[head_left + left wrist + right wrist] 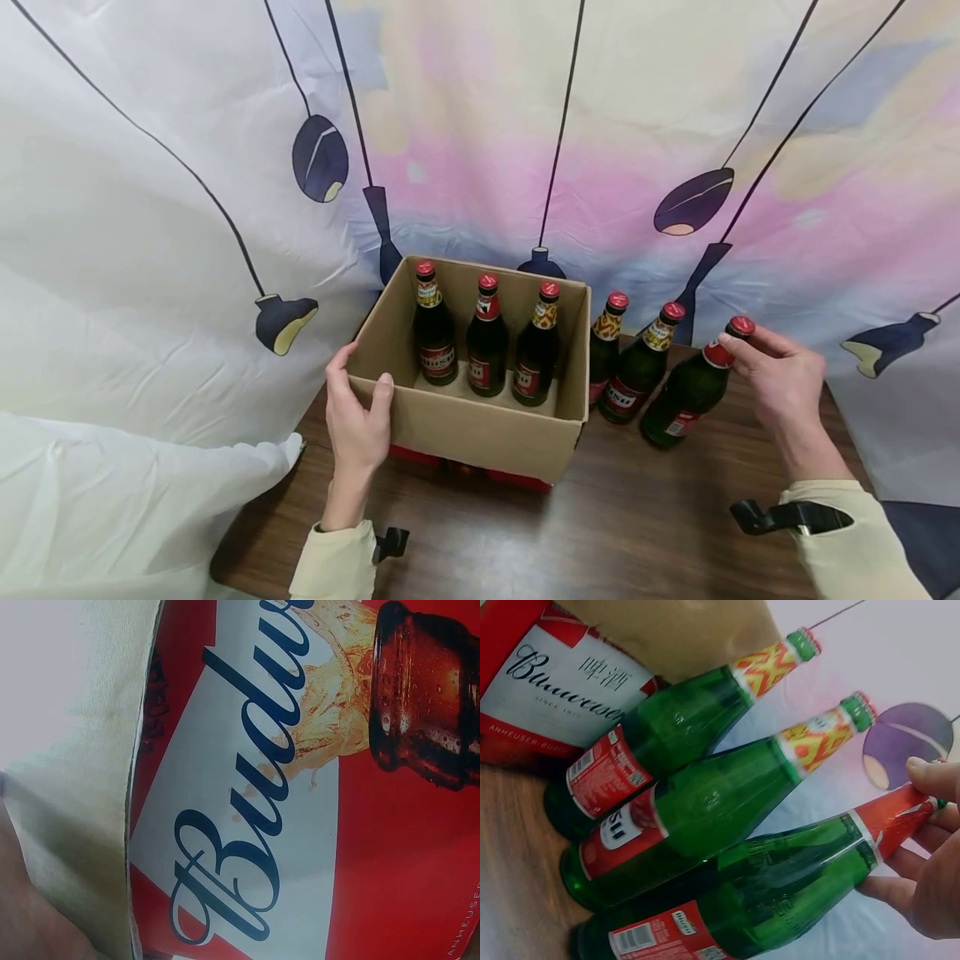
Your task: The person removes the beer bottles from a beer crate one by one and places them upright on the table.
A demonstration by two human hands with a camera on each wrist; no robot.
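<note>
"What have you got hold of?"

"A green bottle point(684, 398), red at the cap and round the neck. My right hand point(791, 379) pinches it by that neck, thumb on one side, fingers curled on the other."

"Where is it?"

"At the right end of a row of three, its base down at the wooden table point(637, 517). Just beside it is a second bottle point(636, 379), its neck label yellow and patterned, then a third bottle point(679, 720), next to the box point(573, 358)."

"And your other hand?"

"My left hand point(358, 425) grips the box at its near left corner, thumb over the brown front flap point(480, 429)."

"Anything in there?"

"Three capped bottles, upright and apart: the left bottle point(435, 337) and right bottle point(537, 358) have yellow neck labels, the middle bottle point(487, 354) a red one."

"And around it?"

"Red printing with Budweiser lettering point(240, 795) on the box's outside; behind, a pale cloth point(465, 100) printed with dark hanging lamps point(320, 158)."
</note>
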